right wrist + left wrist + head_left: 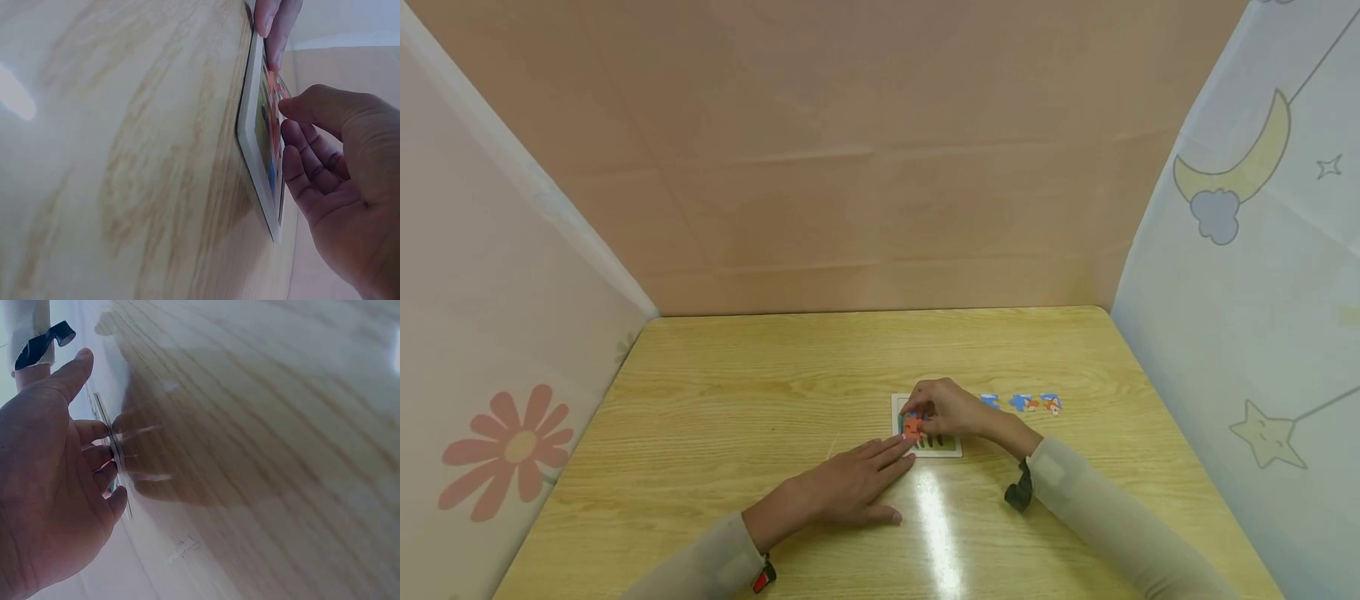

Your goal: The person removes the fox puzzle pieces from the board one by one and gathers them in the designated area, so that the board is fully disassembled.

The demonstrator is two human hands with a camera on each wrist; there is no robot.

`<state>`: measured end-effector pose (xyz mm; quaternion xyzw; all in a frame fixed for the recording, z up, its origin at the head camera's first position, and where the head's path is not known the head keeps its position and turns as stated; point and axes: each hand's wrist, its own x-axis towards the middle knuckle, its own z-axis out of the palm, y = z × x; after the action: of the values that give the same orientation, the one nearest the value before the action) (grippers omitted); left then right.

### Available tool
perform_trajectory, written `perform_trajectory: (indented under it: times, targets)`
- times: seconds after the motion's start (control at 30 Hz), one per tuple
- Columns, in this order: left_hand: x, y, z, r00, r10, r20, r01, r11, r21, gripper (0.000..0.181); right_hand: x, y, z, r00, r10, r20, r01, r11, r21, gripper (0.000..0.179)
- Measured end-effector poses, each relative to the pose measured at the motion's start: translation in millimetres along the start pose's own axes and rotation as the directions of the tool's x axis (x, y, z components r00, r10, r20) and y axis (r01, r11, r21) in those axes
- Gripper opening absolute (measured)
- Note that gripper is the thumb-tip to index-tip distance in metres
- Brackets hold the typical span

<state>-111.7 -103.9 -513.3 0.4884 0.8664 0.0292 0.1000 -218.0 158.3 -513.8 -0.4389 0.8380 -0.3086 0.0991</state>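
Note:
A small jigsaw puzzle board (954,452) with a pale rim lies on the table, partly covered by both hands. My left hand (853,483) lies flat with its fingers stretched out, fingertips resting on the board's left front part. From the right, my right hand (951,408) reaches over the board and pinches an orange puzzle piece (913,427) between thumb and fingers. In the right wrist view, the thumb and fingertips are right at the picture surface of the board (249,128). The left wrist view has the left fingers (97,453) over the board's edge.
Several loose blue-and-orange puzzle pieces (1022,403) lie in a row right of the board, beyond the right wrist. The wooden table (760,375) is bordered by a plain brown cloth (880,208) behind and printed cloths at both sides.

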Motion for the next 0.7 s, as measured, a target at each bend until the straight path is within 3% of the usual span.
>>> perform_trajectory:
  times: [0.37,0.53,0.7]
  targets:
    - [-0.4,0.1,1.6,1.000,0.015,-0.027,-0.015,1.000,0.022,0.084,-7.5,-2.7,-6.4,0.998,-0.031,-0.049,0.031,0.999,0.012,0.027]
    - [0.2,0.2,2.2,1.000,0.011,-0.021,-0.011,1.000,0.014,0.084,-12.7,-0.6,-8.8,0.994,-0.071,-0.088,0.071,0.997,-0.002,0.025]
    - [0.9,0.5,1.2,1.000,-0.001,-0.010,0.001,1.000,0.001,0.083,-20.2,1.0,-12.1,0.994,-0.062,-0.091,0.061,0.998,-0.009,0.023]
